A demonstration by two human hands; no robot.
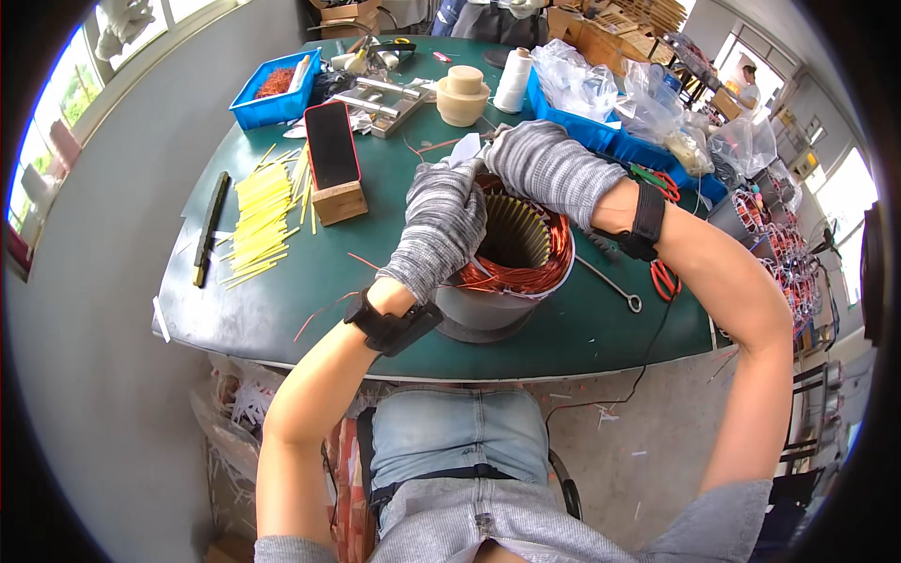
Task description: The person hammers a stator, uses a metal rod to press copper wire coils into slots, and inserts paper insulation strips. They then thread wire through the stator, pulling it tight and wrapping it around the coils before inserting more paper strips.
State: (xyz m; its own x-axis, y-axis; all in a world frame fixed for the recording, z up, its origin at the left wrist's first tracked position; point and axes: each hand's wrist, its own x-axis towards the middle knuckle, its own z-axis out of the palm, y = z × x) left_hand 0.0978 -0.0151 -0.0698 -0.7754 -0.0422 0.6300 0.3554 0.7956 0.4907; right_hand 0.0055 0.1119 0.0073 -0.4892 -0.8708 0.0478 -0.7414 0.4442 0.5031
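Note:
A motor stator (488, 305) stands on the green table in front of me, its grey round body topped by a thick ring of copper winding (540, 272). In a grey knitted glove, my left hand (441, 216) is closed at the ring's far left side. My right hand (544, 164), gloved alike, bends over the far rim with its fingers curled together. Between the two sets of fingertips a small white slip (464, 150) sticks up; which hand grips it is hidden. Loose copper wire ends (324, 314) reach out to the left over the table.
Left of the stator are a phone (332, 145) on a wooden block (340, 202), yellow strips (260, 220) and a dark bar (211, 230). Red-handled scissors (664, 281) and a metal rod (610, 283) lie right. Behind stand a thread cone (512, 83) and blue bins (624, 141).

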